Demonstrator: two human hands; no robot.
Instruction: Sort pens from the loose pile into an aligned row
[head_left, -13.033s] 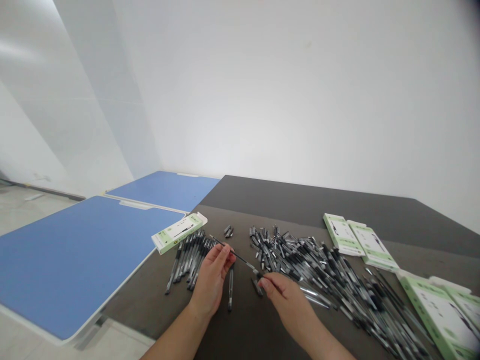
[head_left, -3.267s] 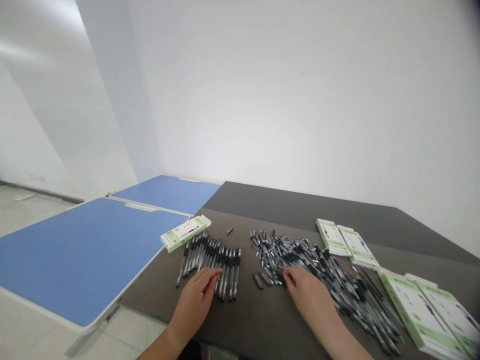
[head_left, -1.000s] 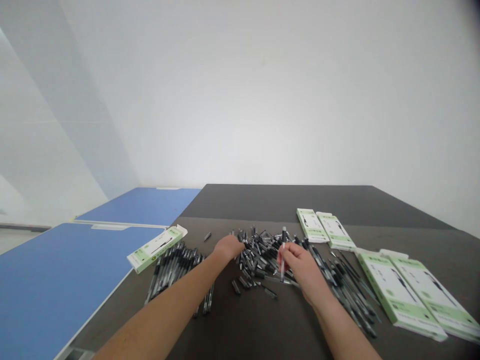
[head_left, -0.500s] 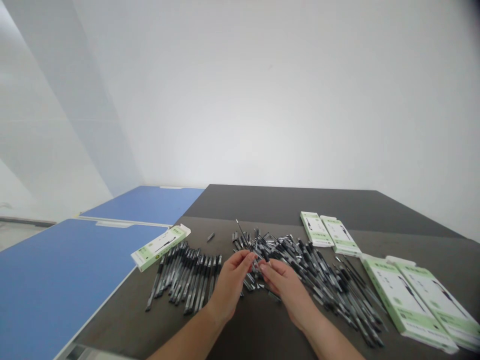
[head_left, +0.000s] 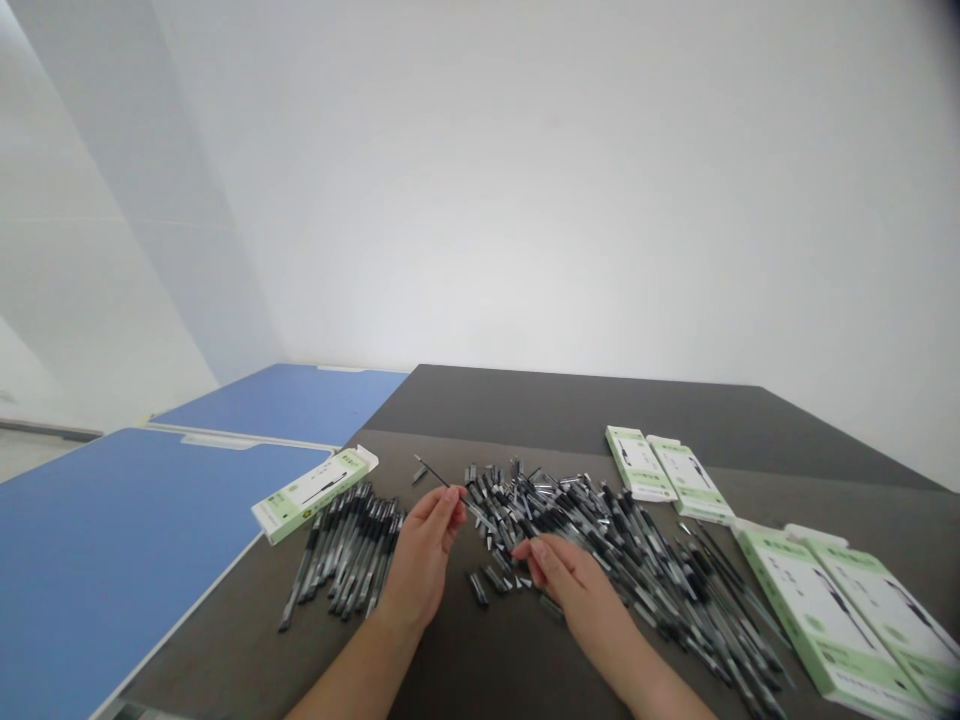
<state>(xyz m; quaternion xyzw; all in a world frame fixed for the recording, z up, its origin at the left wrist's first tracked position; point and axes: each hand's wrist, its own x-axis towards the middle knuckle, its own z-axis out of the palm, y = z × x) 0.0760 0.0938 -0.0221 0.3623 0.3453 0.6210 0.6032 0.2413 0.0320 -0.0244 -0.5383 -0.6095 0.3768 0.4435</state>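
Note:
My left hand (head_left: 421, 552) pinches a thin dark pen refill (head_left: 435, 472) between thumb and fingers; its tip points up and to the left. The refill's other end runs toward the pile of black and clear pen parts (head_left: 592, 530), where it is hard to separate from them. At the near edge of that pile is my right hand (head_left: 566, 575), its thumb and fingers closed. Whatever it grips blends into the parts behind. Left of my left hand lies a row of clear pens with black grips (head_left: 341, 550).
A green and white box (head_left: 315, 492) lies behind the pen row. Two similar boxes (head_left: 637, 465) lie at the back right, and two more (head_left: 825, 610) at the front right. Loose dark refills (head_left: 724, 560) rest beside the pile. Blue table tops (head_left: 150, 540) adjoin on the left.
My hands have drawn apart, the left moving left with the refill. The refill has swung from nearly upright to a flatter slant leftward. The view has shifted slightly.

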